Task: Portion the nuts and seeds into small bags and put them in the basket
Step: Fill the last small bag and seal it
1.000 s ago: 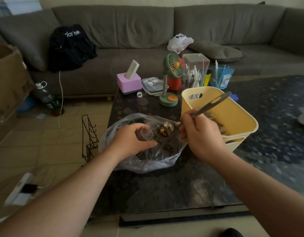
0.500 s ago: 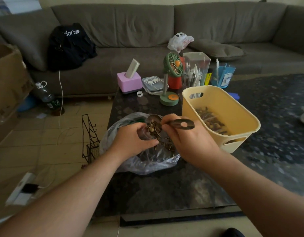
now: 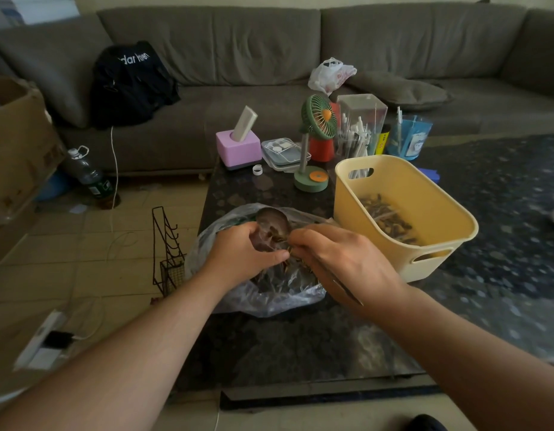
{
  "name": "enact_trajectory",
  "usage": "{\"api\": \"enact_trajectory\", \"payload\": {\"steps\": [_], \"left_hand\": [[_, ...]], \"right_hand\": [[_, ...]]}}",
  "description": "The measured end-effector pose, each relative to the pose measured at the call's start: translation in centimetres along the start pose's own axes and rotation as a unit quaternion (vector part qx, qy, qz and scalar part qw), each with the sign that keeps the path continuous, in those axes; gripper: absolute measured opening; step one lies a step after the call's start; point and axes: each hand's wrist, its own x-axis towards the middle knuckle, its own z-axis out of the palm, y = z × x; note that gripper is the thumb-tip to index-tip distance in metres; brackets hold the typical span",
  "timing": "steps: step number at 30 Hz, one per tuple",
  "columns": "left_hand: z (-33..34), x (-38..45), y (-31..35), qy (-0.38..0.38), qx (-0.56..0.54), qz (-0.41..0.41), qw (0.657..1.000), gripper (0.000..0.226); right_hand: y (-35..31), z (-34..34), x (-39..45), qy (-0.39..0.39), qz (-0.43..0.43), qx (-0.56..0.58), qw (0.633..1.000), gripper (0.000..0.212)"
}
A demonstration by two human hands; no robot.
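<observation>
A dark, speckled stone bench (image 3: 269, 346) stands before a long grey-brown sofa (image 3: 269, 48), on a floor of pale tiles to the left and a dark patterned rug to the right. The yellow basket (image 3: 425, 194) serves as landmark: it sits on the right part of the bench, with seeds in small bags lying on its bottom. Just left of the basket lies a large clear plastic bag (image 3: 269, 301) of seeds, its mouth open upward. The left hand (image 3: 247, 253) has its grip curled round a small clear bag held over that big bag. The right hand (image 3: 341, 259), between the big bag and the basket, holds a metal spoon (image 3: 273, 220), bowl tipped toward the small bag, handle running back under the palm. Behind the basket stand a green desk fan (image 3: 319, 119), a clear pen holder (image 3: 361, 126), a blue cup and a pink tissue box (image 3: 238, 150). Far left of the basket, a wire rack (image 3: 167, 244) stands on the tiles.
</observation>
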Motion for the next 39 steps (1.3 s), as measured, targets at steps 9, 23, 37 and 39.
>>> {"api": "enact_trajectory", "payload": {"steps": [9,23,37,39], "left_hand": [[-0.2,-0.3,0.2,0.002,-0.033,-0.016,0.999,0.041],[-0.5,0.2,0.1,-0.015,-0.053,-0.083,0.995,0.034],[1.7,-0.7,2.0,-0.045,0.17,-0.102,0.979,0.05],[1.2,-0.3,2.3,-0.042,0.105,-0.128,0.985,0.043]], "right_hand": [[0.7,0.5,-0.4,0.058,0.089,0.065,0.992,0.02],[2.3,-0.5,-0.6,-0.059,0.227,0.026,0.972,0.027],[1.6,-0.9,-0.2,-0.122,0.269,0.007,0.955,0.032],[1.7,-0.9,-0.3,-0.118,0.279,0.012,0.953,0.031]]}}
